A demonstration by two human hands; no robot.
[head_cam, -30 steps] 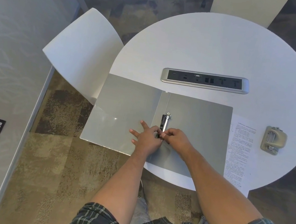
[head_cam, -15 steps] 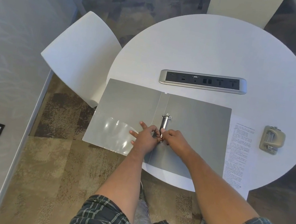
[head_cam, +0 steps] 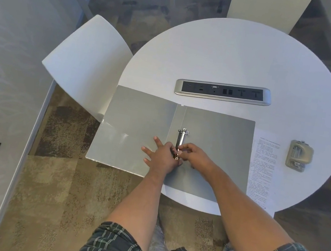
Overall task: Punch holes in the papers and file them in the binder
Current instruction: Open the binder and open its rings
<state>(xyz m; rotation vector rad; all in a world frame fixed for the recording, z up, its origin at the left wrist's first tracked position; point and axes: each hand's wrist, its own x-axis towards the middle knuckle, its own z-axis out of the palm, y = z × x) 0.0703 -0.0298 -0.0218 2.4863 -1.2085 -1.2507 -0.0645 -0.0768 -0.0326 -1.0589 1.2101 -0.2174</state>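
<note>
Binder (head_cam: 138, 130): one, grey, smooth and slightly glossy, lying open and flat at the near edge of the table, its left cover overhanging the rim.
Ring mechanism (head_cam: 180, 141): one shiny metal strip along the spine, a ring at its far end; whether the rings are open cannot be told.
Left hand (head_cam: 161, 157): fingers spread straight, palm pressing the left cover just beside the mechanism, thumb at the near ring.
Right hand (head_cam: 195, 157): fingers curled, pinching the near end of the ring mechanism.
Papers (head_cam: 261, 172): printed white sheets, flat, partly under the binder's right cover; count unclear.
Hole punch (head_cam: 298, 155): one, dull grey metal, right of the papers, apart from both hands.
Table (head_cam: 235, 56): one, round, matte white.
Socket panel (head_cam: 223, 91): one long silver-rimmed strip, dark face, beyond the binder.
Chairs (head_cam: 88, 60): two white curved backs.
</note>
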